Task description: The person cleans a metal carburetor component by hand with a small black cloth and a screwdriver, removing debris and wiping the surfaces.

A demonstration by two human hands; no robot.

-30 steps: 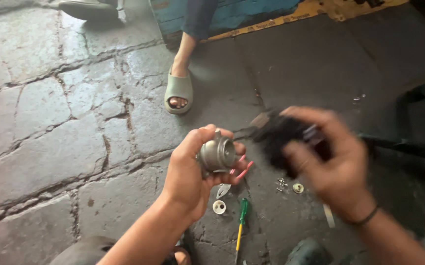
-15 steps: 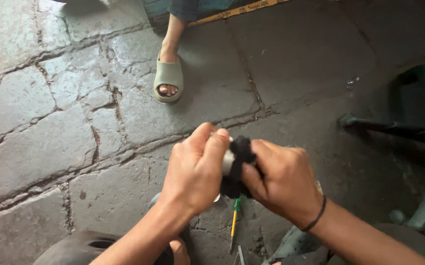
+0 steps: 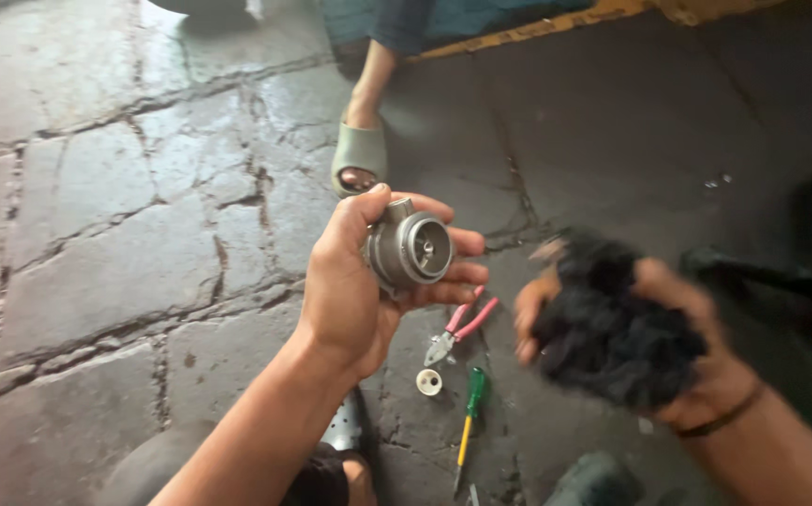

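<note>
Cracked stone paving (image 3: 96, 272) underfoot, with pink-handled pliers (image 3: 459, 330), a small white ring (image 3: 429, 381) and a green screwdriver (image 3: 469, 412) lying below the hands; another person's sandalled foot (image 3: 359, 155) beyond. Left hand (image 3: 350, 290) wraps closed around a round grey metal housing (image 3: 410, 250) held chest-high — likely heavy, rigid and smooth, best cupped round the body. Right hand (image 3: 640, 347), blurred, clutches a soft black rag (image 3: 612, 337) just beside it

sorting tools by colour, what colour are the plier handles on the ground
Pink-red handles on the pliers, lying on the stone floor just below the left hand; head view.
</note>
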